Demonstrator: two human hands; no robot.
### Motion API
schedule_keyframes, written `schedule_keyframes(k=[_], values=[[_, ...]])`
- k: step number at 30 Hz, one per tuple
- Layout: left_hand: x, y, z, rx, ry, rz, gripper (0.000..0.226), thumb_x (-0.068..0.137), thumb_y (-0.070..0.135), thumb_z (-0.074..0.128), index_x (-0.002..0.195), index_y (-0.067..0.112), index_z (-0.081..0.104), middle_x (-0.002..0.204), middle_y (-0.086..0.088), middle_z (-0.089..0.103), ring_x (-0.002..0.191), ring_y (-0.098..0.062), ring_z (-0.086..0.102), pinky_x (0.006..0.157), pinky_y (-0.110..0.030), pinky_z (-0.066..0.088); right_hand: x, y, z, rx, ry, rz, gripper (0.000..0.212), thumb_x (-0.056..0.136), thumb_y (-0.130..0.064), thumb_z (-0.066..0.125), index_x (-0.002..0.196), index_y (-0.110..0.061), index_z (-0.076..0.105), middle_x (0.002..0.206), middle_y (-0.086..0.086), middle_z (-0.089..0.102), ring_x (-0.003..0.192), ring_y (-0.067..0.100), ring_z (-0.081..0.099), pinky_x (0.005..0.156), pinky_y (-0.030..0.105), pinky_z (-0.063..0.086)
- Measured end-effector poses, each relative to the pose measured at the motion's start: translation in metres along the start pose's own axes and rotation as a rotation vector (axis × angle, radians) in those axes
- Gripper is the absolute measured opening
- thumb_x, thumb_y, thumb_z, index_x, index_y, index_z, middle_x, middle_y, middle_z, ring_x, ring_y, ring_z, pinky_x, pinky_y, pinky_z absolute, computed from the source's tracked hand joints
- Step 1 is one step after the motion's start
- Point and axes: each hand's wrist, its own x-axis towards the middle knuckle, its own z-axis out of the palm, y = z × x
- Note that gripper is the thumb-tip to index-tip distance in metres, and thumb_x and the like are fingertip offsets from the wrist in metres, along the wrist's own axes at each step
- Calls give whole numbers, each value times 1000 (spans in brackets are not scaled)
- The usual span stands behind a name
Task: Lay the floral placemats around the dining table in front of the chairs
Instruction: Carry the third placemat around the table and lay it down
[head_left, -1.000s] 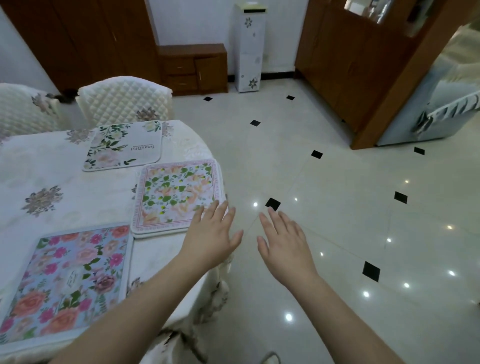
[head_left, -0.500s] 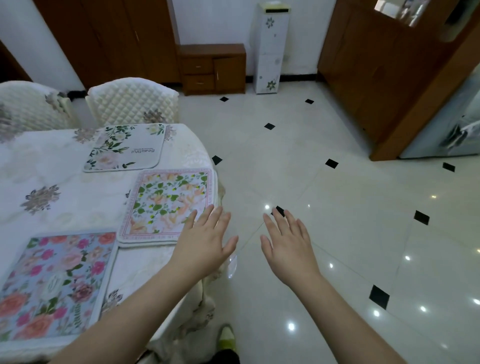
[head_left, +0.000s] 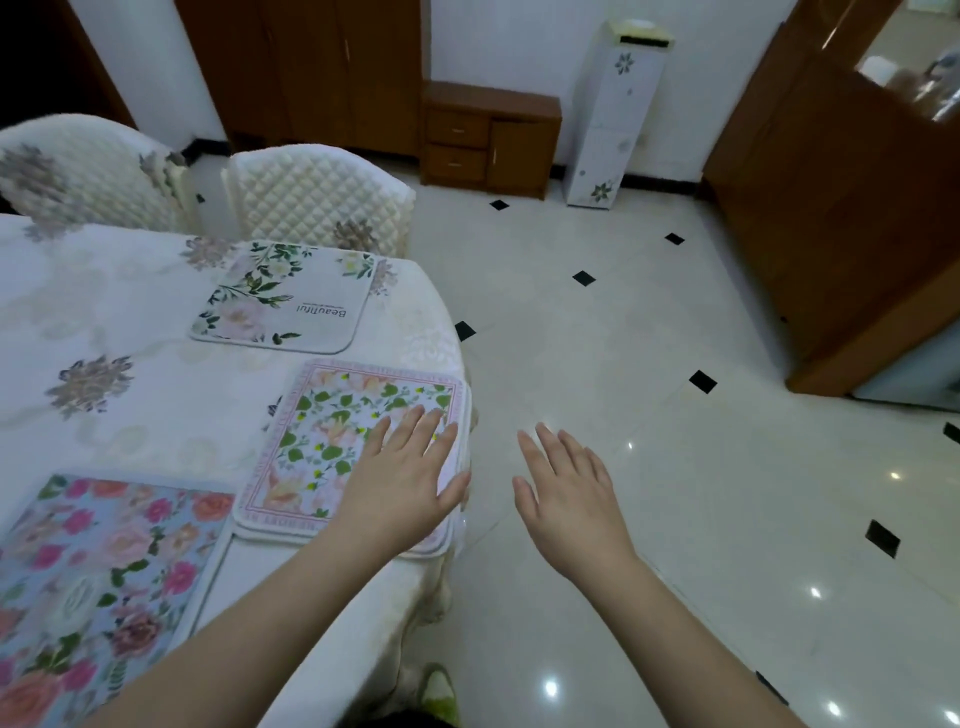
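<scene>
Three floral placemats lie on the white-clothed dining table (head_left: 130, 415). A white mat with green leaves (head_left: 288, 293) sits in front of a quilted chair (head_left: 317, 195). A pink-bordered mat with green leaves (head_left: 332, 436) lies at the table's right edge. A blue mat with pink roses (head_left: 98, 577) is at the near left. My left hand (head_left: 402, 483) hovers flat over the near right corner of the pink-bordered mat, fingers spread, holding nothing. My right hand (head_left: 569, 493) is open over the floor, just off the table edge.
A second quilted chair (head_left: 78, 166) stands at the far left. A small wooden cabinet (head_left: 488, 137) and a tall white floral stand (head_left: 618, 109) are against the back wall. A wooden partition (head_left: 852, 218) rises at right. Glossy tiled floor (head_left: 675, 467) lies to the right.
Both hands have stayed open and empty. My left hand has moved from beside the pink-bordered mat to over its near right corner. The view has shifted left, toward the table.
</scene>
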Motion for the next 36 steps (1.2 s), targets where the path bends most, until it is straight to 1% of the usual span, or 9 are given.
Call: schedule_keyframes(k=[4, 6, 9, 12, 16, 19, 21, 28, 36], values=[[14, -17, 3, 11, -9, -61, 68, 99, 60, 18, 157, 25, 17, 165, 1, 12, 152, -17, 3, 120, -43, -4, 33, -9, -2, 40, 10, -65, 55, 104, -40, 33, 155, -23, 24, 163, 1, 21, 151, 23, 16, 120, 40, 12], [19, -23, 7, 10, -5, -94, 71, 96, 62, 9, 157, 25, 16, 166, 0, 11, 152, -17, 2, 120, -42, -6, 53, -11, 0, 29, -6, -112, 55, 104, -40, 32, 155, -23, 24, 164, 0, 21, 151, 23, 15, 120, 40, 11], [26, -27, 9, -21, 4, -134, 72, 96, 59, 12, 157, 21, 19, 165, -4, 13, 153, -21, 4, 119, -39, -8, 83, -11, 4, 25, -33, -172, 55, 104, -41, 29, 156, -26, 20, 164, -2, 18, 151, 21, 13, 120, 39, 9], [33, -27, 12, -15, 14, -205, 76, 93, 58, 11, 153, 17, 31, 162, -8, 24, 151, -25, 16, 120, -45, 5, 112, -6, 9, 18, -70, -244, 56, 104, -43, 27, 156, -27, 17, 164, -3, 16, 151, 20, 11, 120, 38, 8], [50, -24, 19, 25, 8, -330, 69, 94, 54, 23, 144, 14, 50, 152, -11, 44, 144, -29, 36, 115, -53, 27, 157, 3, 14, 6, -116, -374, 56, 104, -43, 26, 157, -26, 17, 165, -3, 15, 151, 20, 12, 121, 39, 10], [69, -18, 30, 8, -59, -450, 75, 94, 57, 10, 153, 18, 30, 162, -8, 23, 151, -26, 13, 121, -49, 6, 191, 9, 17, 23, -157, -504, 56, 104, -41, 29, 157, -24, 19, 165, -1, 15, 151, 21, 13, 121, 40, 12], [80, -13, 37, 14, -70, -538, 71, 97, 58, 11, 156, 20, 19, 165, -6, 11, 153, -23, 1, 121, -46, -5, 210, 13, 18, -6, -189, -580, 57, 104, -43, 25, 157, -26, 13, 166, -3, 10, 152, 18, 8, 121, 39, 10], [90, 14, 44, -5, -39, -802, 73, 95, 60, 6, 156, 23, 18, 166, -3, 8, 153, -21, 0, 122, -42, -2, 259, 20, 17, -46, -263, -793, 57, 104, -42, 24, 157, -26, 11, 166, -3, 8, 151, 18, 10, 121, 37, 11], [53, 17, 66, -76, -34, -1073, 65, 101, 56, 15, 157, 24, 13, 166, -1, 3, 153, -18, -3, 121, -39, -5, 275, -16, 38, -35, -344, -956, 57, 104, -42, 26, 157, -26, 13, 165, -3, 14, 151, 19, 13, 120, 38, 13]])
